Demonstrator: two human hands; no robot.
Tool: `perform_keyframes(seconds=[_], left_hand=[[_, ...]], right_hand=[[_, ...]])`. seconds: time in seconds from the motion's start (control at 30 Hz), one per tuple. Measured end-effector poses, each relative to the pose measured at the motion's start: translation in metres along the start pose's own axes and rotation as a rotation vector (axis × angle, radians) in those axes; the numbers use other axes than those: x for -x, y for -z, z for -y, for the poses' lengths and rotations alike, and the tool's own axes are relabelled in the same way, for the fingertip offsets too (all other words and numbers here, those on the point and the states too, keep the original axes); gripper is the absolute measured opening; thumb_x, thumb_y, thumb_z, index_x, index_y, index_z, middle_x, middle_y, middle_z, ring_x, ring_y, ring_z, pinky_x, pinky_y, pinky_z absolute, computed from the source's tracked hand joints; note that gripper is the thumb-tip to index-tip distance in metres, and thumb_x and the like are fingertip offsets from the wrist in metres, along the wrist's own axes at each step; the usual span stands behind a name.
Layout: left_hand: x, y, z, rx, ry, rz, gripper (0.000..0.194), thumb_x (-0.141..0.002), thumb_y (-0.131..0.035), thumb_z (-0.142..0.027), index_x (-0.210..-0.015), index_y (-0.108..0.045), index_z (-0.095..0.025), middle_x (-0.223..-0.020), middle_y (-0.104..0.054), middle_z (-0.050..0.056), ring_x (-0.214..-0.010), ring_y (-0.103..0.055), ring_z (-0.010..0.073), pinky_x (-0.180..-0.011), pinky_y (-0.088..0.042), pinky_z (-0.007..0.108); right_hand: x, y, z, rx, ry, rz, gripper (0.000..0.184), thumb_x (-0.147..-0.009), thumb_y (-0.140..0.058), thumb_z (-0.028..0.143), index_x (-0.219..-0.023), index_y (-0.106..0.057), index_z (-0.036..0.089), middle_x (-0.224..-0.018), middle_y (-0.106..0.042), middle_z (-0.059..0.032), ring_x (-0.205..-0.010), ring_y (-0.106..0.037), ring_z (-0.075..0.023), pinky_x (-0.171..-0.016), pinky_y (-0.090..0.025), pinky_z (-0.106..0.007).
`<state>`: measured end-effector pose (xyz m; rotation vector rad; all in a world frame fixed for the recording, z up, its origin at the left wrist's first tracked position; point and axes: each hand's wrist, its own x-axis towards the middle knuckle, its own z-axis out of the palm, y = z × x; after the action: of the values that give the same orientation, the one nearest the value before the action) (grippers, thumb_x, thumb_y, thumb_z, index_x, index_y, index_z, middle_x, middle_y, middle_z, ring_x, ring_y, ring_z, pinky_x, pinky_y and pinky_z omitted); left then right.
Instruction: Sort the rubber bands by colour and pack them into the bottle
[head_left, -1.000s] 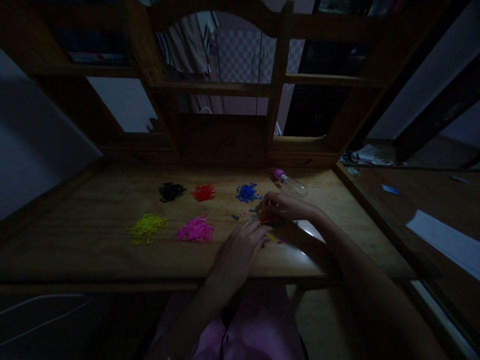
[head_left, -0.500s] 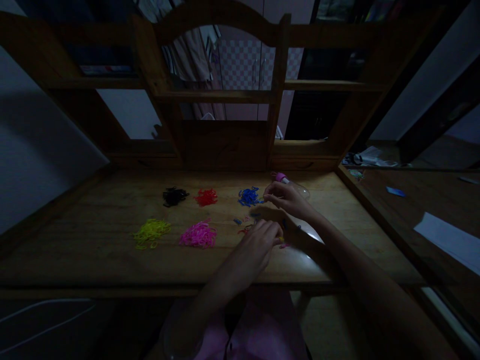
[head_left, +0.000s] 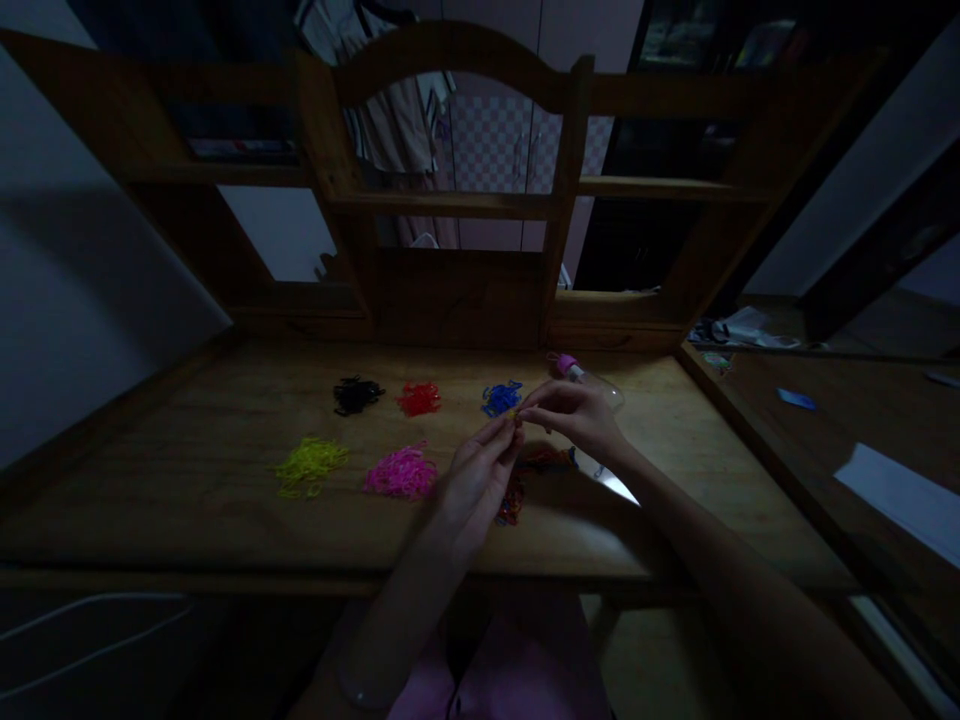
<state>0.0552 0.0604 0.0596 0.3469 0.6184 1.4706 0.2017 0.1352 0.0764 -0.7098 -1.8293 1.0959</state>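
Between the fingertips of both hands is a small orange-yellow rubber band. My left hand pinches it from the lower left. My right hand meets it from the right, thumb and finger closed. Under and beside the hands lies a loose mix of small coloured bands, partly hidden by my left hand. Just beyond the fingertips is a pile of blue bands. A pink pile lies left of my left hand.
Further left are piles of red, black and yellow bands. A clear container with a pink-purple cap lies behind my right hand. A wooden shelf unit borders the desk's back. White paper lies on the right-hand surface.
My left hand has moved up off the mixed bands to meet my right hand. The right hand has shifted slightly down. The mixed bands are more exposed, and the view has tilted slightly.
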Motion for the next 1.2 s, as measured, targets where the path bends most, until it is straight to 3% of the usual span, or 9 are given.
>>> perform_keyframes(seconds=[0.17,0.27,0.47,0.57,0.63,0.73,0.87,1.03,1.2], left_hand=[[-0.001,-0.002,0.003,-0.024,-0.063,0.018,0.012,-0.076,-0.073,-0.005,-0.086,-0.077,-0.011,-0.09,-0.074,0.005,-0.08,-0.067,0.0084,-0.079,-0.055,0.016],[-0.001,-0.001,0.001,-0.103,-0.092,0.029,0.016,-0.072,-0.08,-0.014,-0.088,-0.077,-0.012,-0.09,-0.074,0.005,-0.079,-0.066,0.0079,-0.078,-0.054,0.015],[0.002,0.013,-0.013,-0.583,-0.123,-0.001,0.03,-0.071,-0.082,-0.034,-0.093,-0.077,-0.015,-0.078,-0.073,0.004,-0.069,-0.065,0.0103,-0.066,-0.051,0.018],[-0.007,0.026,-0.05,-0.869,-0.274,0.02,0.027,-0.074,-0.078,-0.04,-0.088,-0.075,-0.017,-0.079,-0.073,0.004,-0.072,-0.066,0.0139,-0.07,-0.052,0.023],[-0.021,0.039,-0.093,-1.089,-0.411,0.003,0.027,-0.077,-0.074,-0.041,-0.088,-0.073,-0.017,-0.083,-0.073,0.004,-0.075,-0.066,0.0158,-0.073,-0.052,0.026],[-0.045,0.065,-0.166,-1.455,-0.574,-0.148,0.027,-0.082,-0.067,-0.041,-0.092,-0.071,-0.017,-0.087,-0.073,0.004,-0.079,-0.066,0.0177,-0.075,-0.051,0.028],[-0.061,0.1,-0.231,-1.766,-0.454,-0.149,0.034,-0.081,-0.064,-0.045,-0.095,-0.072,-0.015,-0.089,-0.074,0.003,-0.085,-0.066,0.0208,-0.079,-0.049,0.03],[-0.034,0.137,-0.256,-1.883,-0.298,-0.166,0.04,-0.072,-0.067,-0.054,-0.089,-0.075,-0.018,-0.088,-0.076,0.006,-0.082,-0.067,0.0265,-0.075,-0.05,0.032],[-0.001,0.171,-0.26,-2.002,-0.115,0.02,0.036,-0.076,-0.064,-0.052,-0.09,-0.077,-0.022,-0.098,-0.077,0.006,-0.093,-0.068,0.0289,-0.086,-0.05,0.036]], right_hand=[[0.0,0.0,0.002,0.121,0.097,-0.028,0.018,-0.08,-0.076,0.038,-0.082,-0.076,0.02,-0.085,-0.07,-0.006,-0.075,-0.063,-0.0176,-0.063,-0.049,-0.03],[-0.001,0.0,0.002,0.084,0.065,-0.009,0.02,-0.079,-0.076,0.039,-0.08,-0.072,0.019,-0.085,-0.067,-0.0053,-0.077,-0.062,-0.0175,-0.061,-0.048,-0.029],[-0.002,0.0,-0.006,-0.057,-0.062,0.038,0.042,-0.067,-0.084,0.041,-0.081,-0.049,0.022,-0.081,-0.053,0.0018,-0.072,-0.054,-0.013,-0.065,-0.048,-0.027],[-0.001,-0.001,-0.007,-0.024,-0.101,0.138,0.039,-0.073,-0.08,0.043,-0.088,-0.05,0.023,-0.085,-0.054,0.0008,-0.075,-0.054,-0.0142,-0.066,-0.047,-0.027],[0.0,-0.001,-0.006,0.009,-0.12,0.168,0.031,-0.082,-0.071,0.047,-0.091,-0.053,0.023,-0.088,-0.056,-0.0009,-0.078,-0.054,-0.015,-0.067,-0.046,-0.028],[-0.001,0.003,-0.004,0.075,-0.128,0.13,0.029,-0.089,-0.06,0.051,-0.09,-0.058,0.022,-0.087,-0.057,-0.0018,-0.072,-0.052,-0.0144,-0.062,-0.042,-0.027],[-0.003,0.007,-0.004,0.144,-0.14,0.087,0.031,-0.09,-0.056,0.052,-0.088,-0.061,0.021,-0.081,-0.056,-0.0016,-0.067,-0.049,-0.014,-0.057,-0.038,-0.027],[-0.004,0.007,-0.013,0.175,-0.106,0.089,0.029,-0.089,-0.058,0.049,-0.087,-0.065,0.021,-0.09,-0.06,-0.004,-0.074,-0.053,-0.016,-0.063,-0.041,-0.029],[-0.004,0.009,-0.021,0.18,-0.102,0.098,0.03,-0.089,-0.059,0.049,-0.087,-0.066,0.02,-0.089,-0.06,-0.0033,-0.072,-0.053,-0.0148,-0.062,-0.041,-0.028]])
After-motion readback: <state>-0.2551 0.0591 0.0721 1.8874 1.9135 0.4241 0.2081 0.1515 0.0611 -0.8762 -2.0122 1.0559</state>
